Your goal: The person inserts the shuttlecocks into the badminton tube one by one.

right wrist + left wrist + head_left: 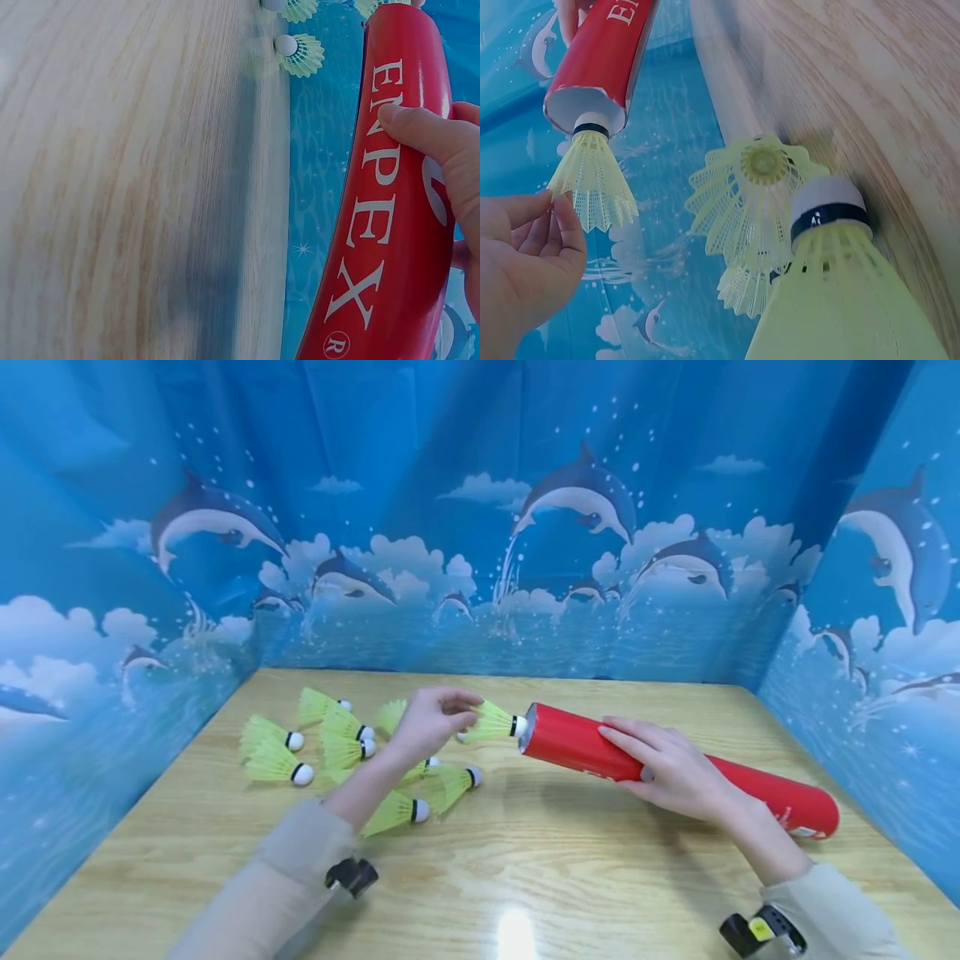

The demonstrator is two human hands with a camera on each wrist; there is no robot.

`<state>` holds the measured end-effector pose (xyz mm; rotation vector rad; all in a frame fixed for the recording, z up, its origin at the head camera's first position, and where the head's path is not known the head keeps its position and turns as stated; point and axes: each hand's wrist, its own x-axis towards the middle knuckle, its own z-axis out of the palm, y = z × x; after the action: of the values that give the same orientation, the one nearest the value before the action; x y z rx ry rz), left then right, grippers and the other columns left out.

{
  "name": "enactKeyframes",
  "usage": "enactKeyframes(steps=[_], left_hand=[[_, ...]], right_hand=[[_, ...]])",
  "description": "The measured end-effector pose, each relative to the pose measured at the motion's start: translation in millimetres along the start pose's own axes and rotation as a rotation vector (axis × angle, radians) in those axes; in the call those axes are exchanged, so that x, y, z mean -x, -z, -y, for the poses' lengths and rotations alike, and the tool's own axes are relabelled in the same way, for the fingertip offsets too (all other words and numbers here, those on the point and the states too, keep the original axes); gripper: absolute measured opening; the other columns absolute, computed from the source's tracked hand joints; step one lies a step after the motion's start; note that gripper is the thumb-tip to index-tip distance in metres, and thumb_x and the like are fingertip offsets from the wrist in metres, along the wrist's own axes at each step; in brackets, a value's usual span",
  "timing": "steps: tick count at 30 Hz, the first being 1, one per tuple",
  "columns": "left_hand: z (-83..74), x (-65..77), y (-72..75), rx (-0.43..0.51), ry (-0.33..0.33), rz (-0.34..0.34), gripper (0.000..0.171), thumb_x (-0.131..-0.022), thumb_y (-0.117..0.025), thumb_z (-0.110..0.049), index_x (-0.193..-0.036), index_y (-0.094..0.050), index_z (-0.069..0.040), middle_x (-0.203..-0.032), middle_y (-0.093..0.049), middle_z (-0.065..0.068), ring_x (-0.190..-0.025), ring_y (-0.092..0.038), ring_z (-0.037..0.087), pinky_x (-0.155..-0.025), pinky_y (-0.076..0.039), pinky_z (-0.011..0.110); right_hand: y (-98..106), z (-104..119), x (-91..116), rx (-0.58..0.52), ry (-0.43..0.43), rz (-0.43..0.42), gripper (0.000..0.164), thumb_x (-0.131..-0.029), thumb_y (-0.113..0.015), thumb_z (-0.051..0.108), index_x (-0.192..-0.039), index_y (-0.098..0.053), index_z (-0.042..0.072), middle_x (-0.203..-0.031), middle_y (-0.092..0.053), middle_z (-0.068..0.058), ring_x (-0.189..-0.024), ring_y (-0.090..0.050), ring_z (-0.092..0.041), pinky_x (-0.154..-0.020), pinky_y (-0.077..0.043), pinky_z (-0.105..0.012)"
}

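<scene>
My left hand (429, 723) pinches a yellow shuttlecock (495, 722) by the rim of its skirt, thumb against fingertips. The shuttlecock's white cork points right, into the mouth of a red tube (570, 739). In the left wrist view the held shuttlecock (592, 176) has its cork just inside the tube's open end. My right hand (678, 768) grips the tube around its middle. The tube is tilted, its open end raised and its far end low at the right. White letters run along the tube (390, 195) in the right wrist view.
Several yellow shuttlecocks lie loose on the wooden table (480, 877) at the left, among them one shuttlecock (279, 763) at the near left and another shuttlecock (401, 812) under the left forearm. A blue dolphin-print curtain (480, 635) encloses the table at the back and sides.
</scene>
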<state>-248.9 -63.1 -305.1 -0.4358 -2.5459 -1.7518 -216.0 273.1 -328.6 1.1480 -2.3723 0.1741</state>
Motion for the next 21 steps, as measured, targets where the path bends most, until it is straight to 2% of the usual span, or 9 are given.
enactKeyframes(steps=[4, 10, 15, 21], left_hand=[[-2.2, -1.4, -6.7, -0.019, 0.008, -0.001, 0.025, -0.082, -0.067, -0.001, -0.106, -0.067, -0.007, -0.094, -0.067, 0.005, -0.081, -0.064, 0.017, -0.067, -0.054, 0.027], [-4.3, -1.9, -14.9, -0.017, -0.007, 0.007, 0.031, -0.082, -0.066, 0.000, -0.112, -0.065, -0.007, -0.086, -0.067, 0.003, -0.075, -0.063, 0.015, -0.066, -0.055, 0.035], [-6.2, -2.7, -20.7, -0.008, -0.017, 0.014, 0.031, -0.082, -0.067, -0.001, -0.112, -0.063, -0.006, -0.084, -0.068, 0.003, -0.074, -0.064, 0.015, -0.064, -0.053, 0.028], [-7.1, -4.8, -27.4, 0.028, -0.015, 0.005, 0.027, -0.082, -0.068, -0.002, -0.109, -0.065, -0.005, -0.086, -0.069, 0.005, -0.075, -0.065, 0.016, -0.067, -0.054, 0.028]], right_hand=[[0.2, 0.2, 0.0, -0.002, -0.001, 0.003, 0.092, -0.057, -0.088, 0.017, -0.138, -0.044, 0.010, -0.131, -0.049, -0.011, -0.108, -0.051, -0.026, -0.075, -0.051, -0.046], [-1.7, -0.3, 0.1, -0.007, 0.004, 0.008, 0.093, -0.057, -0.088, 0.017, -0.138, -0.044, 0.011, -0.132, -0.049, -0.011, -0.109, -0.051, -0.026, -0.075, -0.051, -0.046], [-2.9, -0.9, -0.8, -0.006, 0.001, 0.008, 0.092, -0.058, -0.088, 0.018, -0.138, -0.044, 0.011, -0.132, -0.049, -0.011, -0.109, -0.051, -0.026, -0.076, -0.051, -0.046], [-3.6, -1.7, -3.8, -0.008, -0.002, -0.006, 0.093, -0.057, -0.089, 0.019, -0.138, -0.044, 0.011, -0.131, -0.049, -0.012, -0.108, -0.052, -0.027, -0.076, -0.051, -0.047]])
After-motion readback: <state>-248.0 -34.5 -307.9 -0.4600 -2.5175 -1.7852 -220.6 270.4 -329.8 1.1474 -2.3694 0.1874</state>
